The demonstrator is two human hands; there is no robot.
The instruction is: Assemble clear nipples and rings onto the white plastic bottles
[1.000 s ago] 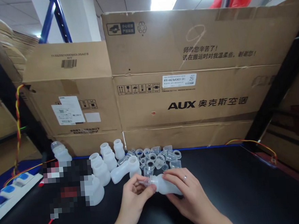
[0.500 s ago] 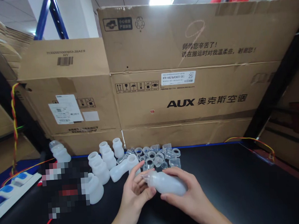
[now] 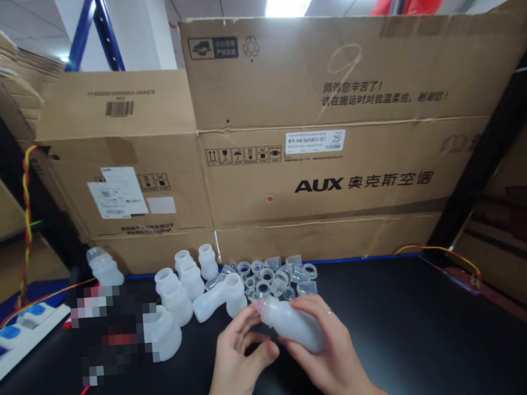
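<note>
A frosted white baby bottle [image 3: 295,326] with a clear nipple and collar [image 3: 263,309] lies tilted in my right hand [image 3: 330,343], its top toward the left. The right fingers and thumb wrap the bottle's body. My left hand [image 3: 242,349] is at the nipple end, curled fingers touching near the tip. Its thumb stands apart from them, below the collar, so the hand is partly open. Just beyond the left fingers stands an uncapped white bottle [image 3: 235,296], with another white bottle [image 3: 209,302] lying on its side against it.
Several open white bottles [image 3: 177,301] stand at the left on the black table [image 3: 412,331]. Clear rings and caps [image 3: 278,280] are heaped behind my hands. A bottle with a clear cover [image 3: 103,267] is far left, near a power strip [image 3: 31,328]. Cardboard [image 3: 337,216] walls the back.
The left thumb has come away from the bottle's collar, and the left fingers have curled in at the nipple. The bottle has tipped slightly, still in the right hand.
</note>
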